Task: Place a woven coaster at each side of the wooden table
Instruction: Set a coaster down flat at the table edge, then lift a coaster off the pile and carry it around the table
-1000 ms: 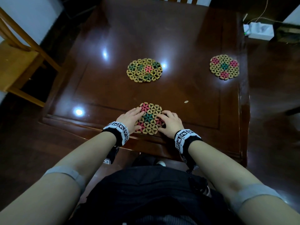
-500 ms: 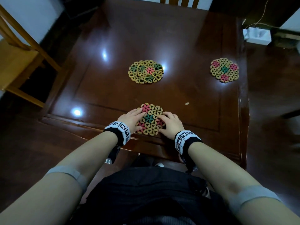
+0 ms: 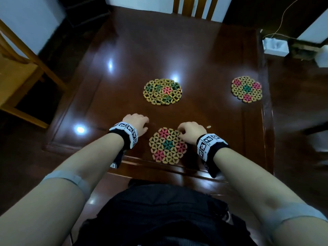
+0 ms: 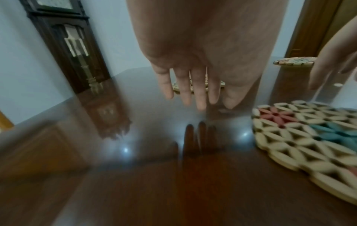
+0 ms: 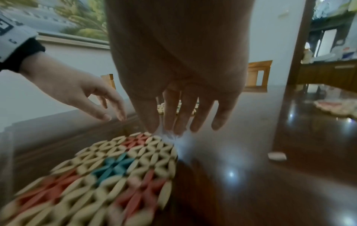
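- The near coaster (image 3: 167, 145) lies flat at the near edge of the table (image 3: 186, 50), roughly midway along that side; I judge this side done.
- The right coaster (image 3: 246, 89) lies flat close to the right edge, so that side looks served too.
- The middle pile of coasters (image 3: 162, 94) sits in the centre of the table; it seems to be more than one mat, slightly offset, though I cannot count them.
- No coaster shows at the left side or the far side, so by my reading two sides are left, to be filled from the middle pile.
- The left hand (image 3: 136, 122) hovers just above the table, left of the near coaster and apart from it; its grip is loose, fingers (image 4: 200, 97) straight and spread, holding nothing.
- The right hand (image 3: 190, 132) is at the far right rim of the near coaster; its fingers (image 5: 183, 116) hang loosely downward with the tips at the rim, whether touching or just above I cannot tell. They are not clamped on it.
- A small pale scrap (image 3: 209, 127) lies on the table just right of the right hand.
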The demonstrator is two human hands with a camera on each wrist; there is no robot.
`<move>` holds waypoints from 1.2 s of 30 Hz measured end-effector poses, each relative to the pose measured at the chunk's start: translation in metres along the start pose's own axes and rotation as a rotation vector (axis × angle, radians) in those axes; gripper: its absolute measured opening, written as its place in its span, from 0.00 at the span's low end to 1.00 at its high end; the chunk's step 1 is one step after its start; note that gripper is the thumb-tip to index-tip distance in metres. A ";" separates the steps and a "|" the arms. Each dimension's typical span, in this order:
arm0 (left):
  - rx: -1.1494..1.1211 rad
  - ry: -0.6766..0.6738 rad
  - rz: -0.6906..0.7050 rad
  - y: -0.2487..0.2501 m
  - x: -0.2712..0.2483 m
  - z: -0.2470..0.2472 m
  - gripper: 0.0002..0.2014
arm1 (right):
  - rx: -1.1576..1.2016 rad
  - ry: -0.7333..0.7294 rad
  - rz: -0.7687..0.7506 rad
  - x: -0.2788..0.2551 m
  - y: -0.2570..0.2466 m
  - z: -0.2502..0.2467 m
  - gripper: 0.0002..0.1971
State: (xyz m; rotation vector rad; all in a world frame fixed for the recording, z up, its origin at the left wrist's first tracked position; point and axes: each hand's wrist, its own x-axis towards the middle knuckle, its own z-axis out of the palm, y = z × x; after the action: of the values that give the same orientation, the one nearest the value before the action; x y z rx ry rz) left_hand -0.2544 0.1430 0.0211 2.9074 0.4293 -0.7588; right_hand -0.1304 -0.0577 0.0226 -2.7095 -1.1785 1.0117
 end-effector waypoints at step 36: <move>-1.202 0.161 -0.257 -0.061 0.071 -0.044 0.33 | 1.363 0.307 0.246 0.084 -0.069 -0.058 0.05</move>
State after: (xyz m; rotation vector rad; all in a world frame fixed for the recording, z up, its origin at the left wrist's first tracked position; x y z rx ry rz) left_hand -0.1925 0.2259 0.0226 1.7829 0.8904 -0.1371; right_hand -0.1000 0.0605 0.0397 -1.7408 0.0365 0.8483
